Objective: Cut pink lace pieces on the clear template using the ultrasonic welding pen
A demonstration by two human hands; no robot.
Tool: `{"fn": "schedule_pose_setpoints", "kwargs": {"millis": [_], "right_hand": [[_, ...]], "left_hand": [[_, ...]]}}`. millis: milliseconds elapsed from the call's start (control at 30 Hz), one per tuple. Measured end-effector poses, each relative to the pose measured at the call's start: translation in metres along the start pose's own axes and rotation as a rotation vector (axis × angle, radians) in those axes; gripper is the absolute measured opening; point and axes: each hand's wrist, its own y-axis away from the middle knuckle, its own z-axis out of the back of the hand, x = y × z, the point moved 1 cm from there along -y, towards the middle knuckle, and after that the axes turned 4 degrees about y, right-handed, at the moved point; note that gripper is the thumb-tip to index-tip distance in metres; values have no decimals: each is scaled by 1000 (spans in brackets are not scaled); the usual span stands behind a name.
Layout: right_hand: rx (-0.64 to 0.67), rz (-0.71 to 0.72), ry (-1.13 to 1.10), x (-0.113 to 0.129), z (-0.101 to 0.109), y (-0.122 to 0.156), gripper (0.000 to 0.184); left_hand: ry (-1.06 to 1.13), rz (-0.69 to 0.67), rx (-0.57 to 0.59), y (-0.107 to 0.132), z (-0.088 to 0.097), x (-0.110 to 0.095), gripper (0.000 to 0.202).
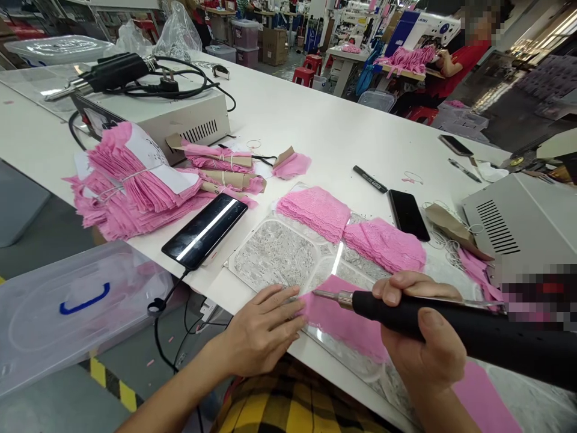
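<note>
My right hand (424, 337) is wrapped round a thick black handheld tool (473, 325) with a narrow metal tip. That tip points left and meets the upper left part of a flat pink fabric piece (347, 319). My left hand (264, 331) lies flat with its fingers stretched out, the fingertips at the fabric's left edge. Under the fabric is a grey-patterned board (273, 252). Two stacks of pink lace pieces, a left stack (315, 210) and a right stack (385, 243), rest at the board's far side. More pink fabric (482, 397) shows below my right wrist.
Left of the board lie a cabled phone (205, 231) and tied pink bundles (135, 174). Behind them, a metal box (193, 120) carries another black tool (119, 72). A second phone (408, 213), a marker (369, 178) and another box (527, 222) stand right. A co-worker (469, 60) sits beyond.
</note>
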Motion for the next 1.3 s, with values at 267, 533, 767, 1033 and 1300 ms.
{"fn": "schedule_pose_setpoints", "kwargs": {"millis": [267, 533, 767, 1033, 1300], "right_hand": [[-228, 70, 31, 12, 25, -22, 12], [-415, 52, 102, 9, 55, -21, 12], [-314, 54, 68, 2, 43, -19, 11], [-428, -25, 96, 6, 40, -20, 13], [-340, -18, 70, 16, 23, -16, 12]], "left_hand": [[-2, -19, -14, -4, 3, 0, 28], [-62, -22, 59, -25, -7, -1, 28], [-13, 16, -18, -19, -5, 4, 31], [84, 184, -244, 10, 13, 11, 38], [100, 46, -37, 4, 11, 4, 39]]}}
